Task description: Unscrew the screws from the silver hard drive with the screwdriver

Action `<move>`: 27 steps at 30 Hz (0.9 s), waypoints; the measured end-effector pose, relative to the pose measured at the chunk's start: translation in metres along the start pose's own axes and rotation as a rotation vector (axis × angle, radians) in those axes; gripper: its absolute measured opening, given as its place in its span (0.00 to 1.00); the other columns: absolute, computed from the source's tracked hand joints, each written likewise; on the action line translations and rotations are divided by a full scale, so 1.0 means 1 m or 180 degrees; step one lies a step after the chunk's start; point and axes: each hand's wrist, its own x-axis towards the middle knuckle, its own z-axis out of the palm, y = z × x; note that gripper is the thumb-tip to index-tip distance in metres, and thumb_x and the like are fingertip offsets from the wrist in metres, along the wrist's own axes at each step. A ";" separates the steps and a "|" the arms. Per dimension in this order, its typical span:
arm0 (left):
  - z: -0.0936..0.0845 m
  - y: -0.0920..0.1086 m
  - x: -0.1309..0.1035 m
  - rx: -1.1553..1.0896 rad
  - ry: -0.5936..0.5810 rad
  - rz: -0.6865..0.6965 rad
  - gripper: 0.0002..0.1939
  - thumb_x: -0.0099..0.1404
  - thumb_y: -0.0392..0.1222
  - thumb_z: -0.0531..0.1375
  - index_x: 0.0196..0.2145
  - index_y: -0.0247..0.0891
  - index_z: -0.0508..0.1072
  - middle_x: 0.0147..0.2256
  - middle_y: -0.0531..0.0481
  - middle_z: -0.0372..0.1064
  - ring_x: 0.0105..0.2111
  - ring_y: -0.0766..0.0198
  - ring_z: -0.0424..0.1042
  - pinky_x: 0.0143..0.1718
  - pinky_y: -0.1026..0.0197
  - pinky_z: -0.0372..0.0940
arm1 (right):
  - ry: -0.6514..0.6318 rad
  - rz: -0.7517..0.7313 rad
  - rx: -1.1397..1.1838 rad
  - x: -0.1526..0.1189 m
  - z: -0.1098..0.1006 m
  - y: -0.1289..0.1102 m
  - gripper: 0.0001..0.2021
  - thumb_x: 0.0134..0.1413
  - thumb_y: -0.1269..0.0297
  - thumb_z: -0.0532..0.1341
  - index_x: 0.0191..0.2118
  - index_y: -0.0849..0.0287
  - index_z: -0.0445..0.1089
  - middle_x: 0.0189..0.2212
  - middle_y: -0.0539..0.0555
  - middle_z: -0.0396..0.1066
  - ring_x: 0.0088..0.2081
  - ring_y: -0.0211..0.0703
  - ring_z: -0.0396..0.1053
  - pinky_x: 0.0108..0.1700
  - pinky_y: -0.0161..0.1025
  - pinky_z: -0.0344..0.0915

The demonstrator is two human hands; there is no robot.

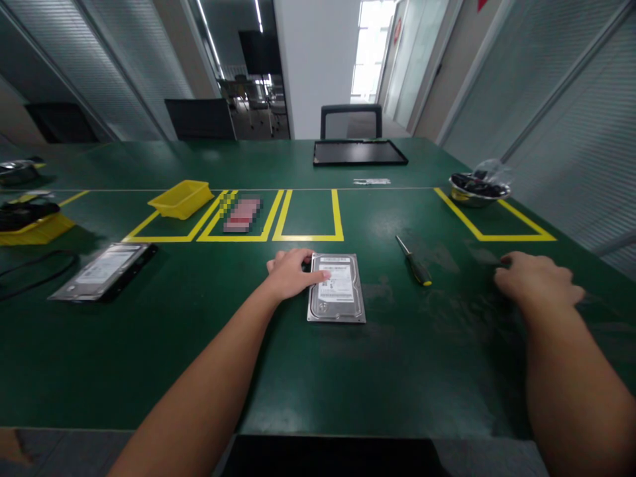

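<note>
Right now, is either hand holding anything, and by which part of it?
The left hand holds the hard drive by its left edge, thumb on top. Nothing shows in the right hand, though its underside is hidden.

Dim overall; daylight burns out the window point(370, 56), and 2 light strips point(210, 38) glow behind. Soft glare lies on the table point(377, 391). The drive point(339, 291) is too blurred to read; wide-angle distortion stretches the edges.

One camera on the person's head looks forward and down. The green table point(318, 384) starts close, at six o'clock. The left hand point(291, 273) is near the middle, the right hand point(539, 278) at three o'clock. A mesh chair point(351, 108) stands far off, near one o'clock.
</note>
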 end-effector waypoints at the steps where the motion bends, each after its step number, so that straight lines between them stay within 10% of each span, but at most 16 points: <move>1: 0.000 0.001 0.000 -0.0017 0.0006 -0.0014 0.30 0.52 0.64 0.63 0.49 0.47 0.74 0.46 0.43 0.72 0.50 0.38 0.63 0.52 0.42 0.54 | -0.0009 0.0020 0.0016 0.001 0.001 0.000 0.24 0.50 0.59 0.55 0.54 0.56 0.69 0.55 0.76 0.60 0.55 0.76 0.57 0.41 0.66 0.57; 27: -0.011 -0.001 0.000 -0.0236 -0.0021 -0.0078 0.28 0.51 0.61 0.65 0.46 0.44 0.75 0.43 0.43 0.74 0.47 0.40 0.66 0.50 0.41 0.56 | -0.0092 0.0183 -0.0028 0.005 -0.006 0.006 0.25 0.49 0.62 0.55 0.55 0.53 0.68 0.57 0.71 0.59 0.56 0.75 0.57 0.43 0.64 0.58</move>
